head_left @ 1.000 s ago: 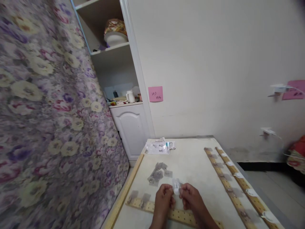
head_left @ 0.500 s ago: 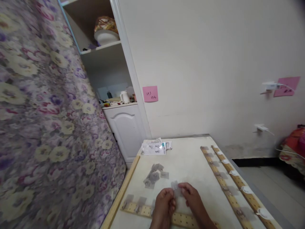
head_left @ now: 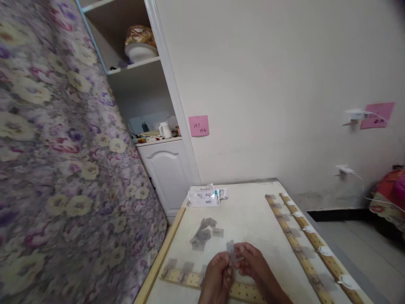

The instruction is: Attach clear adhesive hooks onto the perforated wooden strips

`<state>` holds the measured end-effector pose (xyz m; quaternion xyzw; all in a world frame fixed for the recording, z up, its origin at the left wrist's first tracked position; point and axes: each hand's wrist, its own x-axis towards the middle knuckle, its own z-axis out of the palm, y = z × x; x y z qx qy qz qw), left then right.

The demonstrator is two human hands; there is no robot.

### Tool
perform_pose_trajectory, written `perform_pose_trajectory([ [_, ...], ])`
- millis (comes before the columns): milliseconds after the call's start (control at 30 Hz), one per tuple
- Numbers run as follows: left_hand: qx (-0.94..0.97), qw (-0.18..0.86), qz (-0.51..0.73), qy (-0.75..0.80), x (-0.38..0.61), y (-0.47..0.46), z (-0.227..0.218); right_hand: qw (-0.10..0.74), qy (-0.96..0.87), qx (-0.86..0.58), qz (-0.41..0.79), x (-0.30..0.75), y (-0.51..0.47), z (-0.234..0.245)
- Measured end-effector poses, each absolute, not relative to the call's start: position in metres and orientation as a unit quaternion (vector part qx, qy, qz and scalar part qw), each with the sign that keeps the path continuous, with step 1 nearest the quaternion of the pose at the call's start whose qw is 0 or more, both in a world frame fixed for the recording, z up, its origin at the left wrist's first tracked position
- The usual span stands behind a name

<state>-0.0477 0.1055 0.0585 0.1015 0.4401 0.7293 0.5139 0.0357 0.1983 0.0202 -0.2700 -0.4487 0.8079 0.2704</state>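
My left hand [head_left: 218, 273] and my right hand [head_left: 253, 265] meet low over the white table [head_left: 249, 211], and together they pinch a small clear adhesive hook [head_left: 232, 250] between the fingertips. Just under my hands lies a perforated wooden strip [head_left: 190, 279] with a few clear hooks stuck on its left end. A small heap of loose clear hooks [head_left: 205, 233] lies on the table just beyond my left hand.
Two more perforated wooden strips [head_left: 300, 249] with hooks run along the table's right side. Packaging sheets [head_left: 204, 196] lie at the far edge. A floral cloth [head_left: 63, 160] hangs on the left, a white cabinet [head_left: 167, 169] stands behind, and a pink note [head_left: 198, 125] is on the wall.
The view has shifted slightly right and down. My hands stay together on the clear hook, which has turned a little between the fingertips.
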Motion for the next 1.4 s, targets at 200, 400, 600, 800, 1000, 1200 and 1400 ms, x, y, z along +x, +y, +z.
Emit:
perform_pose_trajectory([
  [200, 0.115, 0.513, 0.721, 0.45, -0.045, 0.103, 0.054, 0.281, -0.455, -0.24, 0.81, 0.037, 0.196, 0.022],
  [400, 0.121, 0.522, 0.721, 0.439, -0.039, 0.095, 0.064, 0.3, -0.546, -0.208, 0.754, 0.043, 0.192, 0.037],
  [600, 0.092, 0.475, 0.708, 0.515, -0.038, 0.08, 0.066, 0.366, -0.731, -0.17, 0.551, 0.056, 0.18, 0.066],
  [800, 0.093, 0.437, 0.689, 0.57, -0.04, 0.06, 0.072, 0.364, -0.812, -0.138, 0.435, 0.059, 0.172, 0.073],
  [1000, 0.162, 0.43, 0.667, 0.587, -0.047, 0.053, 0.07, 0.351, -0.858, -0.094, 0.362, 0.062, 0.166, 0.072],
  [1200, 0.119, 0.454, 0.678, 0.566, -0.034, 0.05, 0.065, 0.364, -0.849, -0.049, 0.38, 0.064, 0.161, 0.076],
  [1400, 0.056, 0.471, 0.701, 0.533, -0.024, 0.047, 0.067, 0.373, -0.776, -0.133, 0.491, 0.067, 0.165, 0.078],
])
